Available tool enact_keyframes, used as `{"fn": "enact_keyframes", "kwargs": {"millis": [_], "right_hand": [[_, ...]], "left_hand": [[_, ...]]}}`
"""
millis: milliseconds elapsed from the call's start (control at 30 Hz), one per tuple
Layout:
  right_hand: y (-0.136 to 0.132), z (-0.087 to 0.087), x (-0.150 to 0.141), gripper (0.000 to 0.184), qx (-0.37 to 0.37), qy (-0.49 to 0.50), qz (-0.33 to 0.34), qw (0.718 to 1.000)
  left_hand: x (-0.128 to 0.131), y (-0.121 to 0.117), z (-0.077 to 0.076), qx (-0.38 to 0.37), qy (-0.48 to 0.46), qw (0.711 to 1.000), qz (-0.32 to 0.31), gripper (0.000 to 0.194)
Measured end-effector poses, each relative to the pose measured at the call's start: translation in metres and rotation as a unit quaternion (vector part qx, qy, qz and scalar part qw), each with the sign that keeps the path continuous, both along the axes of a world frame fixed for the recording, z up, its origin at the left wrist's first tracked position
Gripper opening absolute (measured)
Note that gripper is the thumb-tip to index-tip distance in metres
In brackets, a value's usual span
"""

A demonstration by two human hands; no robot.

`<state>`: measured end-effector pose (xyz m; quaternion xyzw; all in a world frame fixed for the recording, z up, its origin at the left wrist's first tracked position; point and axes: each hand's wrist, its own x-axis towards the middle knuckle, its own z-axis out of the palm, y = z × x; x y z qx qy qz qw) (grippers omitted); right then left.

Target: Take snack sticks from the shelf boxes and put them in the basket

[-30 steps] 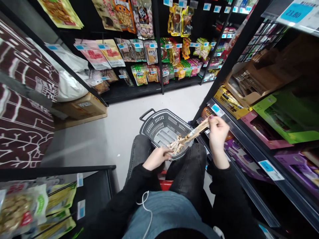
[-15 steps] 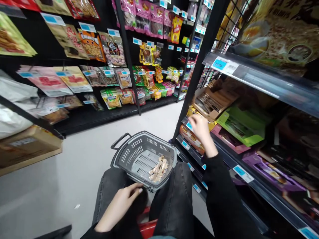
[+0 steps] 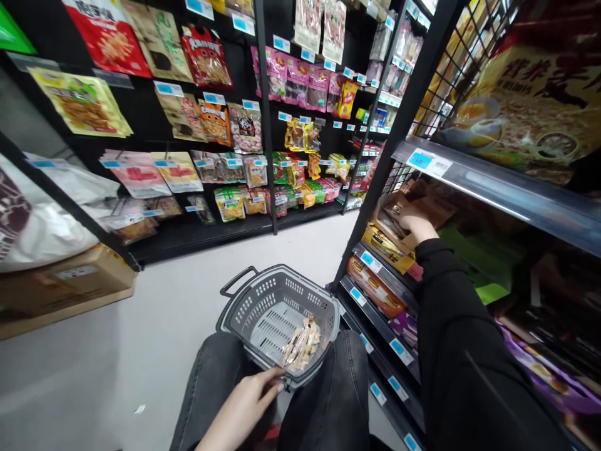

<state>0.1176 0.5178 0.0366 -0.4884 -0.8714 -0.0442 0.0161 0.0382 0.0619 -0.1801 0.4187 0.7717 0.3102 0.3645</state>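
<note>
Moved since the earlier frame: from before the shelf edge into an open carton [image 3: 406,243] with the right hand [image 3: 416,224], fingers partly hidden, opening and hold impossible to tell. Touching the gray basket [image 3: 280,270] at its near rim with the left hand [image 3: 248,401], fingers lightly curled, grip unclear. Heaped inside the basket, slim wrapped sticks [image 3: 303,346]. Best done reaching from above, clear of the cardboard, basket steadied.

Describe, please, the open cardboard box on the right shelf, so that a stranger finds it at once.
At right stands a black rack. On a lower shelf, just behind a yellow box, the right hand reaches into the open box. Plain brown cardboard sets it apart from the bright yellow and green packaging nearby.
</note>
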Motion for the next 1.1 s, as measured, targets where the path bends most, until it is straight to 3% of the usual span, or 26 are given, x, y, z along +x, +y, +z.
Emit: {"fn": "enact_keyframes", "kwargs": {"millis": [100,167,233,300,400,467,600,733,867,1000,1100], "right_hand": [[0.000,0.025,0.013,0.030,-0.046,-0.003,-0.018,0.999],[-0.003,0.040,0.027,0.025,-0.084,0.028,0.007,0.996],[-0.015,0.046,0.046,0.021,-0.120,0.102,0.052,0.986],[-0.039,0.041,0.066,0.019,-0.171,0.200,0.098,0.960],[-0.095,0.014,0.084,0.021,-0.257,0.337,0.161,0.891],[-0.144,-0.013,0.083,0.022,-0.273,0.401,0.194,0.852],[-0.247,-0.066,0.065,0.015,-0.179,0.375,0.240,0.877],[-0.315,-0.097,0.059,0.025,-0.114,0.352,0.257,0.893],[-0.318,-0.103,0.070,0.026,-0.203,0.373,0.295,0.856],[-0.291,-0.100,0.067,0.022,-0.292,0.428,0.238,0.821],[-0.281,-0.098,0.052,0.040,-0.424,0.442,0.239,0.754]], "left_hand": [[-0.003,-0.002,0.001,-0.004,0.003,1.000,0.009,0.035],[-0.004,0.000,0.004,0.003,-0.002,1.000,0.015,0.035],[-0.002,0.004,0.010,0.017,-0.012,1.000,0.014,0.036],[0.001,0.011,0.019,0.035,-0.027,0.999,0.010,0.035],[0.012,0.027,0.040,0.076,-0.077,0.994,0.008,0.036],[0.023,0.039,0.057,0.123,-0.164,0.979,0.012,0.041],[0.044,0.063,0.088,0.267,-0.388,0.881,0.047,0.062],[0.053,0.074,0.094,0.337,-0.445,0.818,0.135,0.060],[0.050,0.064,0.087,0.318,-0.484,0.795,0.181,0.048],[0.047,0.050,0.089,0.274,-0.515,0.798,0.150,0.046],[0.048,0.047,0.097,0.241,-0.505,0.820,0.121,0.045]]}}
